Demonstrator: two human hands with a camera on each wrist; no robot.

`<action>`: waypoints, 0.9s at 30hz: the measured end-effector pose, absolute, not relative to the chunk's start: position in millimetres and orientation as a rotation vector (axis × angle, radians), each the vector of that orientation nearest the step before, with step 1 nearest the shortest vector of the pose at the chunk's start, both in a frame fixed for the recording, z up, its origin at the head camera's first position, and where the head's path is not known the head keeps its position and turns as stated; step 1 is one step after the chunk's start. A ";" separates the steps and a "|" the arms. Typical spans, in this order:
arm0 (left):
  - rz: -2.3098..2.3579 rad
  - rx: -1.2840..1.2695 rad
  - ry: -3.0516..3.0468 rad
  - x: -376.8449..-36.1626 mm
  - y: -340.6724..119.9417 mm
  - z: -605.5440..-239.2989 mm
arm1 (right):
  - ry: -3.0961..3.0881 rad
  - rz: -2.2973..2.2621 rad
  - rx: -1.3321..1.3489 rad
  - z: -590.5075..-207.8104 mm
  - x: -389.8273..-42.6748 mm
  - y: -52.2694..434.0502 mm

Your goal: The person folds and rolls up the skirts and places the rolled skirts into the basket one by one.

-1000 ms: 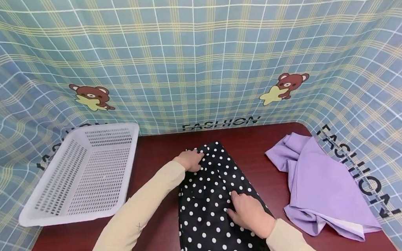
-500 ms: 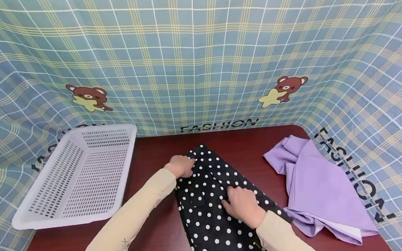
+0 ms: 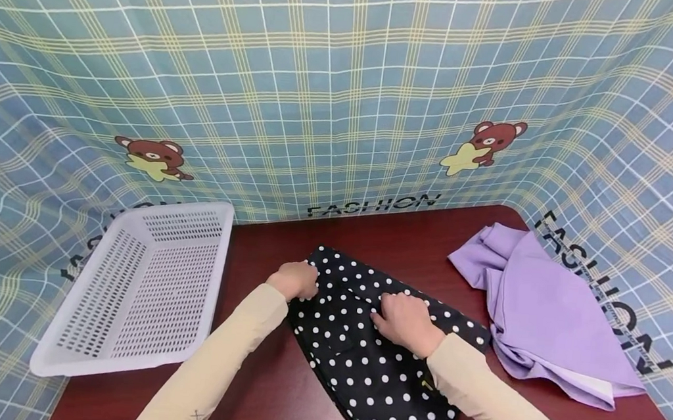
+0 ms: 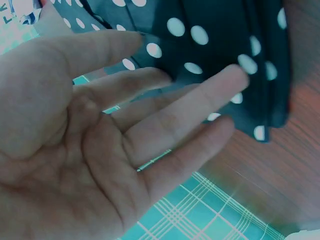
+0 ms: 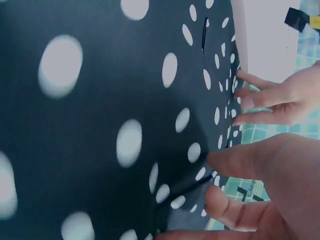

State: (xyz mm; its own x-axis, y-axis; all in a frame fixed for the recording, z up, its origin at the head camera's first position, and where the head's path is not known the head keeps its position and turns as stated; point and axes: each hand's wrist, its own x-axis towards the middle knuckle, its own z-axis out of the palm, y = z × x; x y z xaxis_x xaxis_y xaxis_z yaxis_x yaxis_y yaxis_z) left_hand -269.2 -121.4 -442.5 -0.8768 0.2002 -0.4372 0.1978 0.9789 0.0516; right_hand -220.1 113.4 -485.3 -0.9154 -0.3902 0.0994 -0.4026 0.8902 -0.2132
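A black cloth with white polka dots (image 3: 383,365) lies folded flat on the dark red table (image 3: 274,403), at its middle. It forms a long strip running aslant from a far-left corner toward the near right. A raised fold crosses its far end, and layered edges show there.

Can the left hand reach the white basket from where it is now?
Probably yes. The left hand rests on the polka-dot cloth, and only bare table lies between it and the white basket.
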 end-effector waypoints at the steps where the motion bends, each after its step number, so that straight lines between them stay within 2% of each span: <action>1: 0.005 0.281 2.671 -266.8 -121.4 -442.5 | -2.978 0.342 0.637 -486.3 -220.1 112.4; 11: -0.107 0.271 2.737 -242.5 -106.8 -447.1 | -2.830 0.199 0.729 -489.6 -222.6 107.6; 27: -0.067 0.240 2.639 -230.2 -104.1 -440.3 | -2.946 0.412 0.785 -487.0 -245.8 104.4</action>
State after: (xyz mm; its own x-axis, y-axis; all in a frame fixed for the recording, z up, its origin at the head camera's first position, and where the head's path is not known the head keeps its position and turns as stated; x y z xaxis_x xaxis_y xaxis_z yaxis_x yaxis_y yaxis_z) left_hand -230.2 -104.1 -440.3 -0.8662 0.1581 -0.4740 0.1818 0.9833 -0.0044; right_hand -245.8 104.4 -487.0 -0.8677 -0.4797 0.1304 -0.4970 0.8340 -0.2394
